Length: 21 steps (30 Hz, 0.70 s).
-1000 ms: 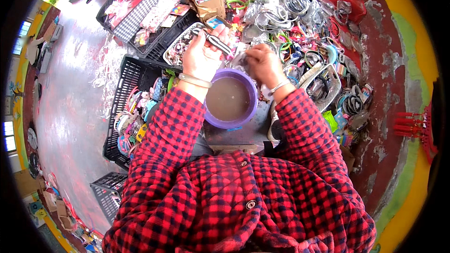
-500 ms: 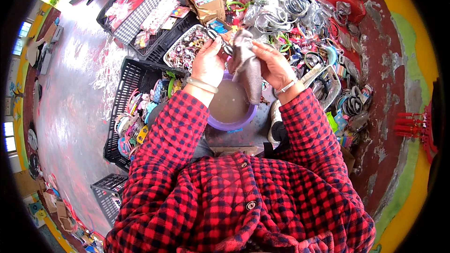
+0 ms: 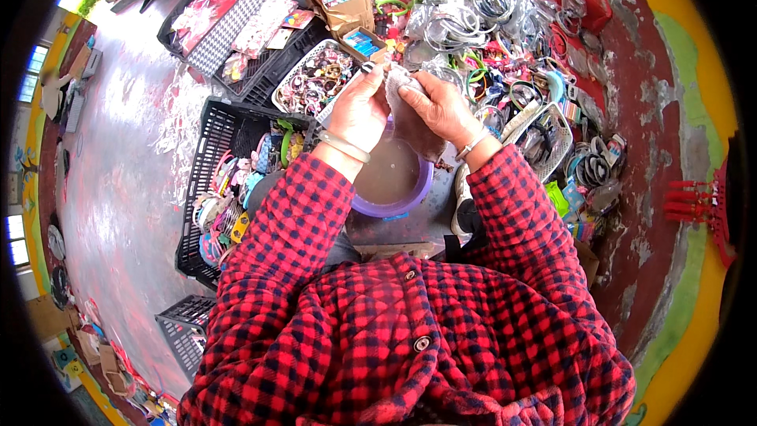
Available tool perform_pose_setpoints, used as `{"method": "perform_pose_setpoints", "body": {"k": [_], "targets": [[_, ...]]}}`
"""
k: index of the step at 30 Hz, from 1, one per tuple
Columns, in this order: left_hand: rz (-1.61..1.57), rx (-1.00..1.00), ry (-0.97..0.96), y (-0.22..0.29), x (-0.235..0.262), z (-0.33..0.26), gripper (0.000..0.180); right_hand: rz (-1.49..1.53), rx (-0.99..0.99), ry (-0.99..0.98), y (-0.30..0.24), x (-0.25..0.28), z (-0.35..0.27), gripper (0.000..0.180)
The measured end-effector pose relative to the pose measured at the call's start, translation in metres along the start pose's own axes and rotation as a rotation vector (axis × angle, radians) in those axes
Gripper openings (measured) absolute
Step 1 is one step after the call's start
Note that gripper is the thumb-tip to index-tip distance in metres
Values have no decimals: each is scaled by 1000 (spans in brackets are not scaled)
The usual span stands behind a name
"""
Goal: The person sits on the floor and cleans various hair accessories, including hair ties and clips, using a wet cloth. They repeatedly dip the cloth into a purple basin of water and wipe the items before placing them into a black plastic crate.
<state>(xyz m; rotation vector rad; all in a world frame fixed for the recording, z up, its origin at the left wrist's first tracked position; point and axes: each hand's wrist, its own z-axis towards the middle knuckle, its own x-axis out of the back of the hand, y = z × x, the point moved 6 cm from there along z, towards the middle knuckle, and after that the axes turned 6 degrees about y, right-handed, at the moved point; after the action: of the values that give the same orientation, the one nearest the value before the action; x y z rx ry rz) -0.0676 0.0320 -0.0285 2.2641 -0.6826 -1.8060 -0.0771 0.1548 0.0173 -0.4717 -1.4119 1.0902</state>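
Observation:
My left hand (image 3: 356,117) is closed around a small black item (image 3: 367,68), possibly a headband; the fingers and palm hide most of it. My right hand (image 3: 443,110) grips a damp grey-brown cloth (image 3: 406,114) between thumb and fingers. The cloth's upper end touches the left fingertips, and its lower part hangs behind the right hand. Below both hands stands a purple basin (image 3: 426,189) with murky water in it.
On the left stands a black crate (image 3: 192,217) of headbands and hair accessories. A white basket (image 3: 277,96) of hair ties lies beyond the basin. Bagged headbands (image 3: 465,28) pile up at the far right, beside another white basket (image 3: 564,142). A shoe (image 3: 462,201) is right of the basin.
The cloth has bunched up under my right hand, where it hung long before. Both hands have drawn closer around the item, and its black-and-white loop is now mostly covered.

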Motion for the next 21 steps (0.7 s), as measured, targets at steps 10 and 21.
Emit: {"method": "perform_pose_setpoints", "body": {"k": [10,21], "targets": [[52,122,83,-4,26,8,31,-357,161,96,-27,-10,-9,40],[34,166,-5,19,-26,-27,22,-208,525,29,-49,1,-25,34]]}}
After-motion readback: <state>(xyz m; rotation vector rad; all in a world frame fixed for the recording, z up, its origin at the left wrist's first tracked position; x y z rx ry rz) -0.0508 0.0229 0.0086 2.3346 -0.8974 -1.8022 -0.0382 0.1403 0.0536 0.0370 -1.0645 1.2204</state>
